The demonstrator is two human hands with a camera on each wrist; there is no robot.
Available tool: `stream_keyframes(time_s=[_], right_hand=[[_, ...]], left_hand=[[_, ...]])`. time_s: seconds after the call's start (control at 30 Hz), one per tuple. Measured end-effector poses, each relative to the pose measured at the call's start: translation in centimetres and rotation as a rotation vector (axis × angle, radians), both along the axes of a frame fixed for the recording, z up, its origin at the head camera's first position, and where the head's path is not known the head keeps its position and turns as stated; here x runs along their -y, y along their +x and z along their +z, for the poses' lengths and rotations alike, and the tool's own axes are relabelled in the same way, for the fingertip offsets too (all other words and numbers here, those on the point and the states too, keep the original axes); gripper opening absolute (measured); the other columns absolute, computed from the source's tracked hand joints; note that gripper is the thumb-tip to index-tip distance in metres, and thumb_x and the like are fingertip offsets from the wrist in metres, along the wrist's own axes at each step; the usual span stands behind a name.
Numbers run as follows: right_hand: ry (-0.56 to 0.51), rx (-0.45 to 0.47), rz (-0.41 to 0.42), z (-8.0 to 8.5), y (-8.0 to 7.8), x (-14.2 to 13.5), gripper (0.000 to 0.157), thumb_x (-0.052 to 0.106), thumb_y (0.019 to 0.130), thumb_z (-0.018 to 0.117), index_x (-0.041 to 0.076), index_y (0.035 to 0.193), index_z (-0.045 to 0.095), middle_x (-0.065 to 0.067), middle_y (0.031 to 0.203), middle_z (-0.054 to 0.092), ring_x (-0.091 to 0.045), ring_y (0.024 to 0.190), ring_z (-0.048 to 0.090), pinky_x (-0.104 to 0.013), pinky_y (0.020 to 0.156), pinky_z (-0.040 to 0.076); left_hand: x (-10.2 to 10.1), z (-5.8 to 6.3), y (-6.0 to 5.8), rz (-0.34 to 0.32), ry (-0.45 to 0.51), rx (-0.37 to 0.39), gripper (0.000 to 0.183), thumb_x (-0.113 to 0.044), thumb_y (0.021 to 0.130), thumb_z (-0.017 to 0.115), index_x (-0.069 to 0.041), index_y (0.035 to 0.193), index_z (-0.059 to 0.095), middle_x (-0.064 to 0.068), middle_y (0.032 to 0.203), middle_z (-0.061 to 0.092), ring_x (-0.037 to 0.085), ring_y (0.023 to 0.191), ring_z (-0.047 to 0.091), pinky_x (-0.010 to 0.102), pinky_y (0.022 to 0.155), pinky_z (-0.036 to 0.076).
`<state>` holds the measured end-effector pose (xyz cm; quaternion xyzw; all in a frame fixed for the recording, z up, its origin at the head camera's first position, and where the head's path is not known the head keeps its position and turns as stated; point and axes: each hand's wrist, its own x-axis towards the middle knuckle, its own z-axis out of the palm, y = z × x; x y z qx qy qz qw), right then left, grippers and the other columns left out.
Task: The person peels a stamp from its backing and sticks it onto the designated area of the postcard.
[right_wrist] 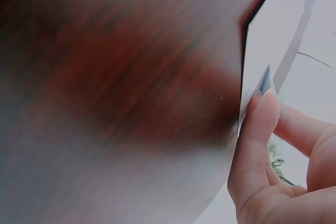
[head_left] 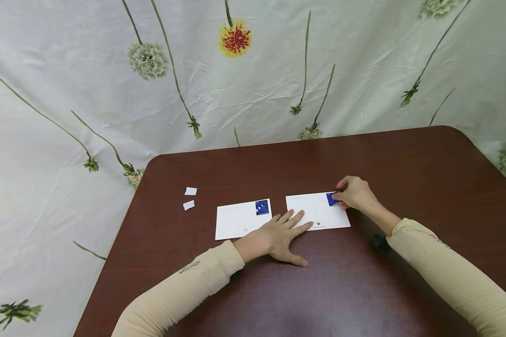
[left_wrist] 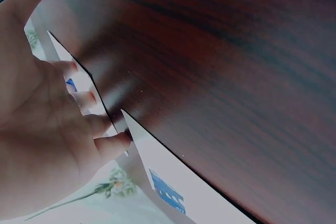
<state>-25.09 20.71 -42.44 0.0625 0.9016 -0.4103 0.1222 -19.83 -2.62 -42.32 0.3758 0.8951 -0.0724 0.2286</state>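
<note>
A white envelope (head_left: 316, 206) with a small printed bird lies on the table, right of centre. My left hand (head_left: 283, 238) is spread palm down, its fingertips resting on that envelope's lower left part. At the envelope's upper right corner, my right hand (head_left: 356, 193) pinches a dark blue stamp (head_left: 331, 199) between thumb and fingers. In the right wrist view the stamp (right_wrist: 266, 80) stands up at an angle from the paper beside the fingertips. Left of it lies a second white envelope (head_left: 236, 220), bearing a blue stamp (head_left: 262, 207) flat in its upper right corner.
Two small white paper pieces (head_left: 190, 191) lie at the left of the dark brown table (head_left: 405, 178). Behind the table hangs a pale cloth (head_left: 257, 84) printed with flowers.
</note>
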Motion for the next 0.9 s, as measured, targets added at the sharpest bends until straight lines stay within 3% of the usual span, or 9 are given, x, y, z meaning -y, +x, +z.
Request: stream_keyframes(time_s=[0.9], right_hand=[[0.113,0.004,0.046,0.48,-0.44,0.56,0.033,0.004,0.086,0.067,-0.011,0.111,0.051,-0.013,0.068,0.063,-0.011,0.049,0.060,-0.028,0.054,0.054]], left_hand=[[0.00,-0.15,-0.06,-0.013,-0.014,-0.020,0.096,-0.075,0.079,0.052,-0.034,0.153,0.006,-0.002,0.159,-0.002,0.020,0.144,0.000,0.041,0.113,0.012]])
